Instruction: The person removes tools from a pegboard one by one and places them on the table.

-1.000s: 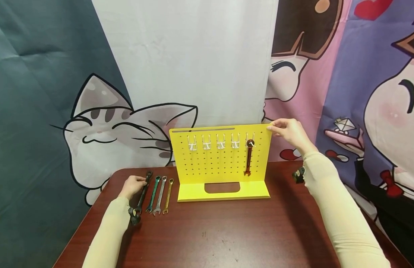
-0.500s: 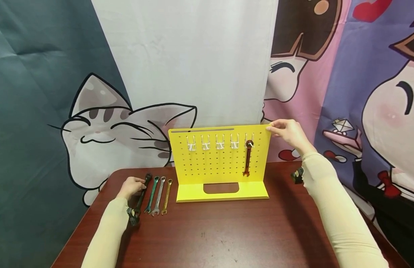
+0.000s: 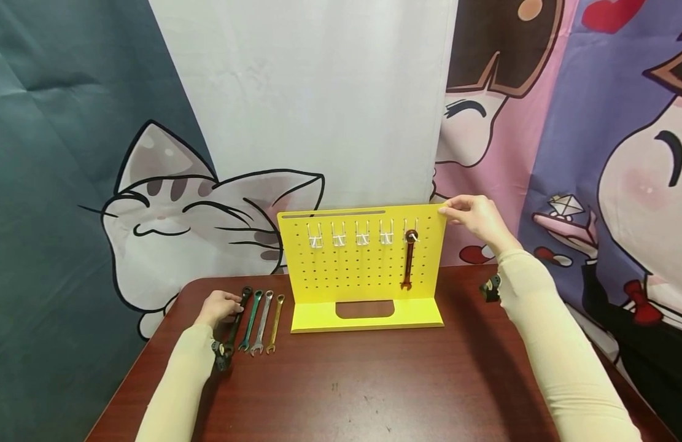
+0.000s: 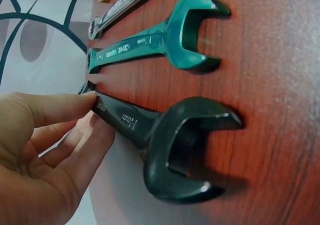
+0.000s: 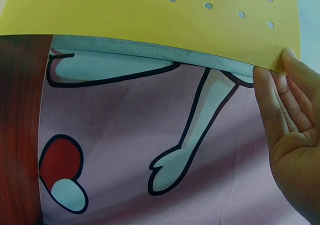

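My left hand [image 3: 219, 307] pinches the shaft of a black wrench [image 4: 127, 120] near its ring end, at the left of the table. In the left wrist view its open jaw end points away from the hand, close over the wood. Beside it lie a green wrench [image 3: 251, 320], a silver wrench [image 3: 262, 323] and a gold wrench [image 3: 275, 324] in a row. My right hand [image 3: 477, 216] pinches the top right corner of a yellow pegboard [image 3: 346, 270] between thumb and fingers. From the rightmost hook hangs a red wrench [image 3: 409, 264] by its ring end.
Several wire hooks [image 3: 339, 237] line the upper part of the pegboard, those left of the red wrench bearing nothing. The board stands on the dark wooden table [image 3: 341, 380]. Behind it hangs a printed cloth [image 3: 341, 110] with cartoon figures.
Both hands hold nearly the same places, the left on the black wrench and the right on the pegboard's corner. The view has shifted very slightly.
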Action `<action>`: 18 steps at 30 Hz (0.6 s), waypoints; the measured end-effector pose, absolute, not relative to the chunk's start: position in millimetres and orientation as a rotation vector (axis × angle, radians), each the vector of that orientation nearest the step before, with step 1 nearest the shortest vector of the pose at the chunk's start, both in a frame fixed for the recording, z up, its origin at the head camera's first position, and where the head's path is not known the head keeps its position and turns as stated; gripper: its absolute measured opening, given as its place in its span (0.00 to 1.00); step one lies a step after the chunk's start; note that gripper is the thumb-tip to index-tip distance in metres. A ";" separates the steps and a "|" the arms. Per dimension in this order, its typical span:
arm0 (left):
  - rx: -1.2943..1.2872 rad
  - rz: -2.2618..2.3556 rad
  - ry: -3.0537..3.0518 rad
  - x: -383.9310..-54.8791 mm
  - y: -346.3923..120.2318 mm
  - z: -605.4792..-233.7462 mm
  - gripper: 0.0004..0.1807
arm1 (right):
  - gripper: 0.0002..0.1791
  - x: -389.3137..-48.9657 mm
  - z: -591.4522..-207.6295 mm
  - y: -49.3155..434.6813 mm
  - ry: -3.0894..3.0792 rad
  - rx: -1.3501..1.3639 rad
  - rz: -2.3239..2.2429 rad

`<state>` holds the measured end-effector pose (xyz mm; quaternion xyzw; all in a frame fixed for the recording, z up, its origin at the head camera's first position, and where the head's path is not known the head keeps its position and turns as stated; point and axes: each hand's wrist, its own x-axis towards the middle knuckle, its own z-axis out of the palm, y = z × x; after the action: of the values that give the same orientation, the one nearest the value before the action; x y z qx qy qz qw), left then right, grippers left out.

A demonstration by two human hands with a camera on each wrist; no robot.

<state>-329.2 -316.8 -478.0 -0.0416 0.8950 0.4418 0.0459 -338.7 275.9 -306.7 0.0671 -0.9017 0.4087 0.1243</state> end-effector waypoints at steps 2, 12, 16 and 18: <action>-0.126 1.334 2.753 -329.9 -316.1 -478.0 0.21 | 0.26 -338.9 -306.3 276.5 -2.629 0.195 1.191; -0.132 1.281 2.808 -331.9 -311.8 -479.3 0.17 | 0.25 -339.2 -305.9 278.3 -2.627 0.206 1.152; -0.163 1.287 2.800 -329.7 -311.4 -479.3 0.16 | 0.25 -338.9 -305.3 277.0 -2.631 0.208 1.152; -0.175 1.290 2.802 -328.3 -311.1 -479.9 0.16 | 0.25 -338.6 -305.3 276.1 -2.634 0.208 1.162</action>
<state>-328.3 -311.1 -479.9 -0.0566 0.9066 0.4173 0.0261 -338.6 276.1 -305.3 0.0715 -0.9052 0.3993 0.1272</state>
